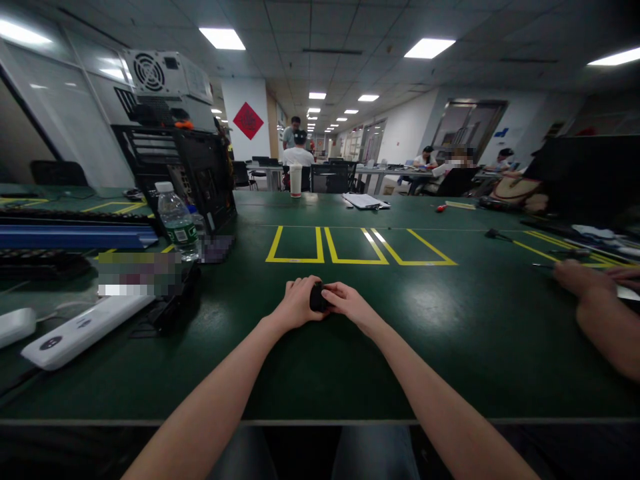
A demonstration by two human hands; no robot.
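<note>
My left hand [296,303] and my right hand [349,301] meet at the middle of the green table [450,333], fingers curled around a small black object [317,297] held between them. The object is mostly hidden by the fingers, so I cannot make out what it is. Both forearms stretch out from the near table edge. Just beyond the hands, three yellow taped rectangles [357,247] mark the table top.
A water bottle [177,222], an open computer case [193,167] and a white power strip [83,330] stand at the left. Another person's arm [600,300] rests on the table at the right. A cup [296,180] and papers [365,201] lie further back. People sit in the background.
</note>
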